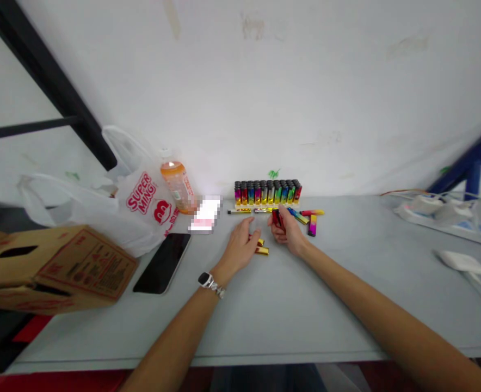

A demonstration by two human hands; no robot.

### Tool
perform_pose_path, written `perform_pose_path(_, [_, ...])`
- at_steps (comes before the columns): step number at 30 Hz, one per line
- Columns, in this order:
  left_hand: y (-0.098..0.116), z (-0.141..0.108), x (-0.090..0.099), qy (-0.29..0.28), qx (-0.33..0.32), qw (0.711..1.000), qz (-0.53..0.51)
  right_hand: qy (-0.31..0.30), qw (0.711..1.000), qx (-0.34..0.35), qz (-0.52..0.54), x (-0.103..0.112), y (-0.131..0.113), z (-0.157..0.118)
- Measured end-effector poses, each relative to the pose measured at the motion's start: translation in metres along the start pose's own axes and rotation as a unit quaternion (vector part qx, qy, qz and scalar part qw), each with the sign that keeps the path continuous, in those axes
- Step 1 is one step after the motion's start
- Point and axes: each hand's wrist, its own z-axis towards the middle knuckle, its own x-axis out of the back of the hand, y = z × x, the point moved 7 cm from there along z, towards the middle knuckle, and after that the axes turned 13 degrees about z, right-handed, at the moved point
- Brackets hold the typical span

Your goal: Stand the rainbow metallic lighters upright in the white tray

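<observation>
My right hand (288, 231) is closed around a red and black lighter (277, 219), just in front of the lighter rack. My left hand (242, 243) lies low over the table with its thumb apart from its fingers. Two gold lighters (262, 251) stick out from under it, their other ends hidden. Behind both hands, a tray (244, 206) holds rows of upright lighters (268, 192) in rainbow colours with black tops. Several loose lighters lie before it, among them a blue and yellow lighter (298, 215) and a purple and yellow lighter (313, 225).
Left of my hands are a black phone (162, 263), a blurred white item (205, 214), an orange drink bottle (179, 182), a white plastic bag (142, 204) and a cardboard box (77, 272). A power strip (440, 218) and white charger (461, 262) with cables lie at the right.
</observation>
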Motion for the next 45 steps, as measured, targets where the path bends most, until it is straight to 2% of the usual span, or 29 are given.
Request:
perform_pose_path(2, [0.0, 0.0, 0.0, 0.004, 0.002, 1.0, -0.002, 0.027, 0.998, -0.031, 0.054, 0.001, 0.003, -0.004])
perform_pose_path(6, [-0.001, 0.001, 0.0, 0.015, 0.002, 1.0, -0.005, 0.066, 0.991, -0.022, 0.11, 0.008, 0.0, -0.009])
perform_pose_path(12, [-0.001, 0.001, 0.0, 0.017, -0.002, 1.0, 0.008, 0.092, 0.991, 0.026, 0.091, 0.013, -0.001, -0.011])
perform_pose_path(19, [-0.002, 0.002, -0.001, 0.012, -0.009, 1.0, 0.018, 0.087, 0.991, 0.074, 0.063, 0.017, -0.001, -0.01])
perform_pose_path(23, [-0.001, 0.002, -0.001, 0.016, -0.015, 0.999, 0.025, 0.083, 0.993, 0.056, 0.063, 0.016, 0.002, -0.009])
perform_pose_path(25, [-0.001, 0.002, -0.001, 0.016, -0.014, 0.999, 0.027, 0.061, 0.994, 0.062, 0.061, 0.012, 0.001, -0.009])
perform_pose_path(28, [0.0, 0.003, 0.0, 0.017, -0.018, 0.999, 0.027, 0.03, 0.992, 0.123, 0.025, 0.006, -0.008, -0.011])
perform_pose_path(31, [0.001, 0.003, 0.0, 0.019, -0.023, 0.999, 0.032, 0.03, 0.988, 0.152, -0.011, 0.006, -0.011, -0.014])
perform_pose_path(36, [0.002, 0.003, 0.001, 0.022, -0.024, 0.999, 0.04, 0.059, 0.982, 0.17, -0.06, 0.008, -0.008, -0.017])
perform_pose_path(41, [0.005, 0.003, 0.002, 0.025, -0.029, 0.998, 0.044, 0.085, 0.955, 0.208, -0.194, 0.008, -0.013, -0.023])
perform_pose_path(45, [0.006, 0.002, 0.003, 0.022, -0.034, 0.998, 0.049, 0.1, 0.943, 0.216, -0.234, 0.008, -0.016, -0.029])
